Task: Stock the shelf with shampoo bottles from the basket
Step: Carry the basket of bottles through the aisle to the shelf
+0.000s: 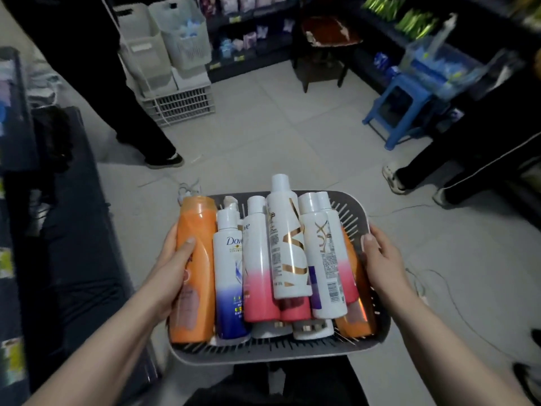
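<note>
Dark shop shelving [251, 54] with small packets is seen far beyond the grey slotted plastic basket [263, 353], and more dark shelves are seen to the left and right of it. The basket is held low in front of the body, above the pale tiled floor.

The basket is filled with shampoo bottles lying side by side, caps pointing away from the person. A large orange plastic bottle [202, 244] lies at the basket's left edge, and a second orange bottle [354, 315] is half hidden at its right edge. Between them white bottles are packed, and a tall white bottle with gold lettering [288, 244] is laid on top of them.

The left hand [175, 268] is clamped on the basket's left side, with the thumb pressed on the large orange bottle. The right hand [380, 259] is clamped on the right rim, thumb on top. The other fingers are hidden under the basket.

The carrying step seems to be in hand, and no bottle is taken out yet. For the next move, the basket probably must be rested somewhere, so that one hand is freed. The loose top bottle could roll.

"Dove" is read on a white bottle with a blue base [231, 273], "LUX" on a white bottle with a pink band [325, 259]. The small print cannot be read.
</note>
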The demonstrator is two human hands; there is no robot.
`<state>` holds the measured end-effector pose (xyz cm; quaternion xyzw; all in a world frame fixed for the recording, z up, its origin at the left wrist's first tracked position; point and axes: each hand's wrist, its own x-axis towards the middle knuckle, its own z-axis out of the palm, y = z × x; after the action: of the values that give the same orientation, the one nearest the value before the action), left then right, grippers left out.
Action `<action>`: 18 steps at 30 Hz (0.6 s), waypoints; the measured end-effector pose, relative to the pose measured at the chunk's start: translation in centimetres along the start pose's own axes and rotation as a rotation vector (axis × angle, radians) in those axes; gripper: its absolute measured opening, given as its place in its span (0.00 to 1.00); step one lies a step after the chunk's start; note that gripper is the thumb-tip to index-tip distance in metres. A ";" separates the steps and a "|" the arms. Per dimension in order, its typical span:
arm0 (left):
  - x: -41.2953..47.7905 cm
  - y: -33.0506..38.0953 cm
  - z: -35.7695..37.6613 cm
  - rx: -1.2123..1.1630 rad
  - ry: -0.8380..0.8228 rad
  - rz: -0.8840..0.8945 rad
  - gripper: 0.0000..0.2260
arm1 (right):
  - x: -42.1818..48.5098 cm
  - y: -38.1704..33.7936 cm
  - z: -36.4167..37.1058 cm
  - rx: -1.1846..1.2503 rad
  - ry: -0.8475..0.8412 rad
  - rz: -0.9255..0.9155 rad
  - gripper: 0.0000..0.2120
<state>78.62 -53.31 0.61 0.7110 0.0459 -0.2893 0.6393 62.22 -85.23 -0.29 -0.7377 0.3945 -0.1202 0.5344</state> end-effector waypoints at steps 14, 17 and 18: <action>21.9 10.1 11.9 0.017 -0.025 0.010 0.16 | 23.8 -4.0 -1.5 0.042 0.072 0.100 0.17; 26.4 12.9 14.4 0.016 -0.022 0.012 0.16 | 29.1 -5.9 -2.3 0.053 0.106 0.094 0.16; 27.8 13.9 15.2 0.010 -0.028 0.012 0.17 | 30.6 -6.7 -2.5 0.059 0.114 0.104 0.16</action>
<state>102.34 -78.47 -0.38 0.7103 0.0312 -0.2955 0.6381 83.94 -107.94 -0.84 -0.6922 0.4582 -0.1458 0.5382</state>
